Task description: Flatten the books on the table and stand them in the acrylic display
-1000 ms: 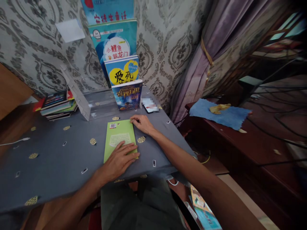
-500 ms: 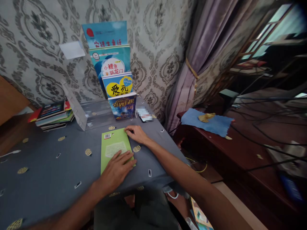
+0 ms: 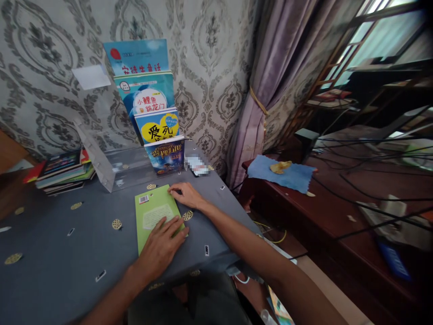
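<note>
A light green book (image 3: 145, 234) lies back cover up near the front of the table, a barcode at its upper left. My left hand (image 3: 163, 241) rests flat on its lower right part, fingers stretched out and slightly apart. At the book's top right corner is my right hand (image 3: 187, 197), its thumb and forefinger closed on the corner edge. Beyond the book, several books stand in a clear stepped rack (image 3: 96, 158). The frontmost is a dark blue book (image 3: 165, 158), with a yellow-and-blue book (image 3: 157, 126) behind it.
Left of the rack is a stack of books (image 3: 64, 171). A phone-like object (image 3: 199, 167), partly blurred out, lies to its right. A patterned grey cloth (image 3: 84, 239) covers the table. On a dark red desk (image 3: 338, 212) to the right are a blue cloth (image 3: 280, 176) and loose cables.
The view has shifted a little, so the scene sits further left and slightly lower. Both hands stay in the same places on the green book.
</note>
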`<act>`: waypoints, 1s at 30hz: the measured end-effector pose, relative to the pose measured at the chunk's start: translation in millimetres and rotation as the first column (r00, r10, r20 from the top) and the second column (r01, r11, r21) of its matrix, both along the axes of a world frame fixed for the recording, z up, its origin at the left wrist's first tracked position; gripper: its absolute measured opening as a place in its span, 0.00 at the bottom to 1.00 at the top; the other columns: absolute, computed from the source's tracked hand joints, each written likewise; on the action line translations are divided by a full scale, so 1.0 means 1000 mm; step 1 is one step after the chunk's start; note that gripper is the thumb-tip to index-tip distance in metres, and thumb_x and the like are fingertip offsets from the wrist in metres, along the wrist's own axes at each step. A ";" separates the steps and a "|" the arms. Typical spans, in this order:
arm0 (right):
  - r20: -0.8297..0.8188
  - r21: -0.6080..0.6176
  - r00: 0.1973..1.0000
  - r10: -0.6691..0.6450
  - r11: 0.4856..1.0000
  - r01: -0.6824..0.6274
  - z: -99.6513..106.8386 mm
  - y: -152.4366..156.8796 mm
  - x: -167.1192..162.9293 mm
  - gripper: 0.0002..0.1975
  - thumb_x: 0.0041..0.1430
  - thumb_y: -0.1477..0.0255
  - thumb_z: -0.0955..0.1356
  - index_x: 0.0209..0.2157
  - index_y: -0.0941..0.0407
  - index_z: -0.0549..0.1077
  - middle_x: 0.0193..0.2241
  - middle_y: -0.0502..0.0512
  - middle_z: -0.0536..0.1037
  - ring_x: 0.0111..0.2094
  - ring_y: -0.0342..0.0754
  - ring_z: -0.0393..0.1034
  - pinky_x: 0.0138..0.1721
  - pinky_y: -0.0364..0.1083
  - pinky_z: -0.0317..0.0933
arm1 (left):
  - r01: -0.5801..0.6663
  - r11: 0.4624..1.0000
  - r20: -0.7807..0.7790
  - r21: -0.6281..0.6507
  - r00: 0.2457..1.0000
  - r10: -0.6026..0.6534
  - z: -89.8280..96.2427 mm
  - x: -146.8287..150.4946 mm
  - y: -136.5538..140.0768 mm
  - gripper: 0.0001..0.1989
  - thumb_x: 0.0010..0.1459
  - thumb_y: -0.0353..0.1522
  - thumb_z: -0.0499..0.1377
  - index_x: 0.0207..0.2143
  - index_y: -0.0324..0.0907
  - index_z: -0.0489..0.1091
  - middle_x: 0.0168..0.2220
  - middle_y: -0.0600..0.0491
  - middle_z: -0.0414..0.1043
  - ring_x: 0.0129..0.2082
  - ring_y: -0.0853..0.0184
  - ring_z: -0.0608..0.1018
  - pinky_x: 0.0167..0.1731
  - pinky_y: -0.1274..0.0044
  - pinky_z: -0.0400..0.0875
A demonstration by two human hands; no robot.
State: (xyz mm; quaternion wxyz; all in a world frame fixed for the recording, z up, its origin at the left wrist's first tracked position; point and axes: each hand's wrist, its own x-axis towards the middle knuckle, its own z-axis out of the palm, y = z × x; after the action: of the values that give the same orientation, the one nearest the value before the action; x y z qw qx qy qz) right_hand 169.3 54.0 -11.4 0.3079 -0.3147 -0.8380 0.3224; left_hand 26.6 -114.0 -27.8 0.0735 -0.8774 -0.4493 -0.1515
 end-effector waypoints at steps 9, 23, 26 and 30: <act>0.007 0.012 1.000 0.000 1.000 0.000 -0.001 0.000 0.000 0.14 0.61 0.78 0.65 0.42 0.58 0.81 0.40 0.56 0.85 0.41 0.49 0.78 0.45 0.44 0.65 | 0.008 0.999 -0.010 0.054 1.000 -0.007 0.000 0.001 0.001 0.16 0.71 0.30 0.49 0.54 0.47 0.72 0.58 0.49 0.73 0.61 0.60 0.72 0.61 0.60 0.65; 0.001 -0.006 1.000 0.002 1.000 -0.002 0.002 -0.003 0.002 0.13 0.61 0.77 0.65 0.42 0.59 0.81 0.40 0.56 0.84 0.42 0.50 0.78 0.46 0.44 0.65 | 0.018 0.997 -0.018 0.077 1.000 -0.016 -0.002 0.000 0.000 0.17 0.71 0.29 0.48 0.55 0.47 0.72 0.58 0.48 0.73 0.61 0.59 0.73 0.61 0.60 0.65; 0.006 -0.012 1.000 -0.011 1.000 0.011 0.003 -0.004 0.002 0.13 0.61 0.77 0.65 0.42 0.58 0.82 0.41 0.56 0.84 0.43 0.49 0.78 0.45 0.44 0.65 | 0.028 0.997 -0.030 0.073 0.999 -0.026 -0.003 -0.002 0.002 0.17 0.70 0.29 0.48 0.55 0.47 0.72 0.58 0.48 0.73 0.61 0.59 0.73 0.61 0.60 0.65; 0.013 -0.004 1.000 -0.008 1.000 0.008 0.004 -0.006 0.002 0.13 0.61 0.78 0.65 0.43 0.60 0.81 0.41 0.59 0.84 0.42 0.50 0.78 0.45 0.44 0.65 | 0.049 0.997 -0.031 0.062 0.998 -0.048 -0.004 -0.003 0.004 0.18 0.69 0.28 0.48 0.55 0.47 0.71 0.58 0.48 0.73 0.60 0.58 0.73 0.61 0.60 0.65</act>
State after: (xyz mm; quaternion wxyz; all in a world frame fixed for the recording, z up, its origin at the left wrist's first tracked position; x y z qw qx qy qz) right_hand 171.3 48.2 -7.2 0.3032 -0.3209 -0.8379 0.3209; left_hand 23.4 -110.4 -31.7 0.1039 -0.8874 -0.4218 -0.1540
